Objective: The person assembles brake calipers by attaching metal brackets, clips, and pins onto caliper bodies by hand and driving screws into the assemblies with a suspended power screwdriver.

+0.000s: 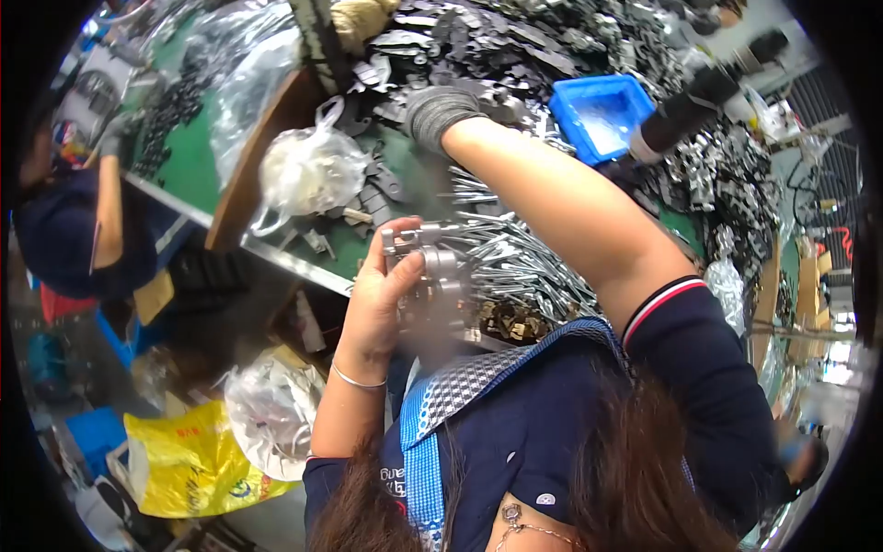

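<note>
Left of metal rods (526,267), the left hand (372,296) grips silvery fittings (440,265); whether the gloved right hand (443,118) grips, I cannot tell.

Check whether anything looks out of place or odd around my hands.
One mismatch: the right hand wears a grey glove, while the left hand, holding metal parts, looks bare. The metal rods lie loose at mixed angles, though that may be normal here. I see no clear damage.

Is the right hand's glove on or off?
On: a grey glove covers the right hand and ends where the bare forearm begins. The left hand, holding metal parts, is ungloved.
</note>
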`<state>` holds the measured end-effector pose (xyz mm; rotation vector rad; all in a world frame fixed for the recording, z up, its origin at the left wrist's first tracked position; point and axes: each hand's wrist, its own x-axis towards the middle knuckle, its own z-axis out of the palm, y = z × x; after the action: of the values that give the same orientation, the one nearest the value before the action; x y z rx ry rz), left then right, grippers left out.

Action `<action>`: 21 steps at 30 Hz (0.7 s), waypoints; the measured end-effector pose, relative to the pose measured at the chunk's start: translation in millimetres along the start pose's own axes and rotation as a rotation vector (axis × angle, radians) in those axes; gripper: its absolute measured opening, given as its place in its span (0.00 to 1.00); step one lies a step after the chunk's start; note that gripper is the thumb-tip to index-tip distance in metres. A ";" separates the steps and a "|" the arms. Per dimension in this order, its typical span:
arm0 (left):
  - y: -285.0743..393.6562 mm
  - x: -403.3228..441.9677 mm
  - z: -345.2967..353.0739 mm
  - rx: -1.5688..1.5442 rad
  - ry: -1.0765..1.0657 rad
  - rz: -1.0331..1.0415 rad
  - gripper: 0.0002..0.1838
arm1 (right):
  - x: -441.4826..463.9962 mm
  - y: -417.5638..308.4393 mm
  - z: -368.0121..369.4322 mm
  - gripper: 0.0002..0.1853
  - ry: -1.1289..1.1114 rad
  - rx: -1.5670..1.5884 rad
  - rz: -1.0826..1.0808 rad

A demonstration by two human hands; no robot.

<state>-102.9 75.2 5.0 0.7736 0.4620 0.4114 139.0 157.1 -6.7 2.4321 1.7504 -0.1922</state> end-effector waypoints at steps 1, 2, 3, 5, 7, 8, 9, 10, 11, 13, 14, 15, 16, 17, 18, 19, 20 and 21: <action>1.2 -2.7 -3.7 -0.001 0.016 0.015 0.26 | 5.6 -6.7 1.4 0.13 -0.043 -0.014 0.016; 0.3 -4.3 -8.0 -0.008 0.006 0.002 0.26 | 8.6 -9.3 3.7 0.13 -0.041 -0.015 0.000; -1.3 -5.7 -11.4 -0.014 -0.008 -0.017 0.27 | 3.9 -11.7 1.5 0.13 -0.008 0.045 0.036; -2.1 -6.9 -7.2 -0.002 -0.026 -0.039 0.26 | 0.1 -6.7 5.6 0.15 -0.011 0.170 0.166; 1.7 -4.0 -5.3 -0.031 -0.027 -0.111 0.25 | -23.0 4.3 -0.4 0.17 0.057 0.235 0.122; 2.0 -1.8 -3.3 -0.062 -0.017 -0.177 0.26 | -40.4 11.6 -5.0 0.19 0.123 0.298 0.064; 2.0 -0.1 1.5 -0.006 -0.002 -0.211 0.28 | -62.9 23.3 -12.1 0.21 0.142 0.440 -0.039; 3.8 1.1 5.5 -0.097 -0.113 -0.263 0.28 | -92.1 26.4 -27.8 0.17 0.147 0.484 -0.068; -0.1 4.1 5.2 -0.069 -0.109 -0.304 0.29 | -118.6 31.3 -38.0 0.15 0.092 0.683 -0.065; -8.0 11.0 10.2 -0.031 -0.120 -0.398 0.30 | -163.3 48.3 -47.7 0.11 0.378 0.394 -0.425; -15.9 15.8 8.6 0.039 -0.195 -0.342 0.30 | -183.4 50.7 -48.7 0.11 0.423 0.497 -0.494; -20.2 18.1 12.2 -0.007 -0.234 -0.425 0.30 | -198.6 51.9 -50.7 0.12 0.396 0.529 -0.536; -22.8 19.5 17.3 -0.051 -0.275 -0.504 0.29 | -210.4 53.2 -51.4 0.13 0.375 0.558 -0.577; -25.2 19.0 23.8 -0.051 -0.276 -0.513 0.29 | -219.6 53.8 -46.7 0.14 0.411 0.515 -0.646; -27.0 18.4 31.1 -0.017 -0.220 -0.537 0.28 | -227.8 53.9 -42.6 0.14 0.451 0.468 -0.715; -28.8 19.2 36.6 0.019 -0.164 -0.555 0.27 | -234.2 51.1 -41.3 0.15 0.442 0.446 -0.737; -37.6 22.3 35.2 0.024 -0.164 -0.555 0.27 | -243.2 48.6 -33.1 0.16 0.422 0.441 -0.679; -46.5 25.6 34.7 0.055 -0.217 -0.551 0.25 | -248.7 46.4 -26.0 0.14 0.418 0.396 -0.681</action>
<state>-54.6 38.6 -13.9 0.7008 0.4618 -0.1979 105.1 -84.1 66.3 2.0900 2.9382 -0.1059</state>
